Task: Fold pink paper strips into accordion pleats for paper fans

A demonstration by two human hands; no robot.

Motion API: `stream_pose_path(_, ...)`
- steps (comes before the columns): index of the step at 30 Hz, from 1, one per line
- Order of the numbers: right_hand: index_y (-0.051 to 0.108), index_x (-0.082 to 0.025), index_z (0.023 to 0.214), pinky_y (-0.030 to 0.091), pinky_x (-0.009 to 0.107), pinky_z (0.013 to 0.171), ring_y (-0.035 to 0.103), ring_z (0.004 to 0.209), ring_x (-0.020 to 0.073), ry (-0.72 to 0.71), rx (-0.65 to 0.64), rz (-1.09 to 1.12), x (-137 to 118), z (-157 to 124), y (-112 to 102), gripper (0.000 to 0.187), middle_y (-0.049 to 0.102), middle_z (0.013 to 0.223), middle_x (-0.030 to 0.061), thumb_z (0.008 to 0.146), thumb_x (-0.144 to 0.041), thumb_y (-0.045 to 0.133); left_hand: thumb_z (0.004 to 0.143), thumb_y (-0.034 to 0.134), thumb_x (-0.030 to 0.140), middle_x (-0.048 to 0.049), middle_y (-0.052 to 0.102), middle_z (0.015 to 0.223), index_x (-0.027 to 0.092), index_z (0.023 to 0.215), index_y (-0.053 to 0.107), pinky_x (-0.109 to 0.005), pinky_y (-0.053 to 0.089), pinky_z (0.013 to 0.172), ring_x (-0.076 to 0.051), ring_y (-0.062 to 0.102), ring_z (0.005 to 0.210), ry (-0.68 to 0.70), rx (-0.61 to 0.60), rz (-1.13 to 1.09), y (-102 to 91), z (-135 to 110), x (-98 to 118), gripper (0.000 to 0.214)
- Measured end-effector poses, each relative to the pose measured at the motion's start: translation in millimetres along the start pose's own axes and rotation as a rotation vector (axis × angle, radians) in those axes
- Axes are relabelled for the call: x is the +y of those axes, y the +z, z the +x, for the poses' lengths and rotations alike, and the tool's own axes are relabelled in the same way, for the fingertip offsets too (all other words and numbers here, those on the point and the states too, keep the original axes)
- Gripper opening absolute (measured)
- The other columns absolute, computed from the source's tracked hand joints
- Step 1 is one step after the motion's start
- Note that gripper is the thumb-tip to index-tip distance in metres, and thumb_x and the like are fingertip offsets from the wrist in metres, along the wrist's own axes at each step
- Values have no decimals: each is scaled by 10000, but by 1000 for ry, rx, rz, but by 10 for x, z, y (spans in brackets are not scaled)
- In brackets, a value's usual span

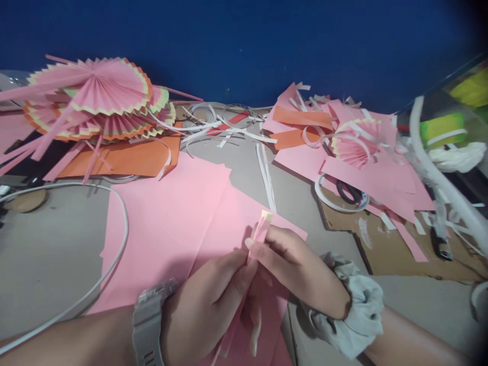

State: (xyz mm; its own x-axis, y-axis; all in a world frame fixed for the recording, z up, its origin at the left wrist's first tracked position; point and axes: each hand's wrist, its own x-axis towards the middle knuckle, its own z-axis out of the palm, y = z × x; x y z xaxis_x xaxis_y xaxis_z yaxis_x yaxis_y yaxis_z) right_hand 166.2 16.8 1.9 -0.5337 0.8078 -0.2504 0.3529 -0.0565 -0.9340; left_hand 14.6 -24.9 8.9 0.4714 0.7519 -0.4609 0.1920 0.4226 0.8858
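A narrow folded strip of pink paper (261, 230) with a pale yellow tip stands between my two hands. My left hand (213, 295), with a grey watch on the wrist, is closed around its lower part. Higher up, my right hand (292, 254) pinches the strip near its yellow end, thumb in front. A pale scrunchie (354, 310) circles my right wrist. Beneath both hands lie overlapping pink paper sheets (163, 218). The strip's lower length is partly hidden by my left fingers.
Pleated pink paper fans (102, 91) are piled at the back left over orange paper (122, 157). White paper strips (229, 127) lie tangled at the back. On the right, pink paper scraps (373, 178) and a roll of tape (324, 193) rest on cardboard (389, 259). A white cable (125, 223) loops at left.
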Motion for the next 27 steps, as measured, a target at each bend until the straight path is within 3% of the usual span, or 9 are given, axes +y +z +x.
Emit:
stream_pose_path(4, 334, -196, 608, 293, 216, 490, 311, 535, 89, 46, 140, 28, 18, -3, -17, 326, 303, 584, -52, 882, -357, 407, 935, 271, 389, 3, 600, 604, 183, 739, 465, -203, 442, 569, -79, 497, 487, -2, 26, 30, 8, -38, -29, 344)
stream_pose_path(12, 441, -167, 600, 326, 208, 499, 441, 538, 86, 52, 10, -49, 9, -10, -19, 362, 454, 564, -32, 905, -349, 371, 934, 227, 423, 36, 568, 566, 194, 782, 451, -202, 384, 440, -74, 421, 405, 2, 12, 10, -2, -28, -116, 355)
stream_pose_path(24, 399, -182, 619, 339, 198, 522, 387, 534, 77, -45, 188, 129, 42, -6, -45, 316, 396, 573, -48, 904, -318, 399, 939, 293, 368, 28, 561, 590, 172, 718, 453, -163, 409, 547, -54, 507, 510, 58, -14, -81, -32, -9, 11, 336)
stream_pose_path(27, 459, -176, 646, 359, 208, 539, 412, 566, 89, -73, 121, 138, 36, 0, -63, 290, 438, 606, -34, 895, -318, 414, 940, 287, 363, 29, 541, 589, 172, 708, 453, -184, 413, 567, -66, 512, 522, 78, -12, -128, -32, -6, 7, 343)
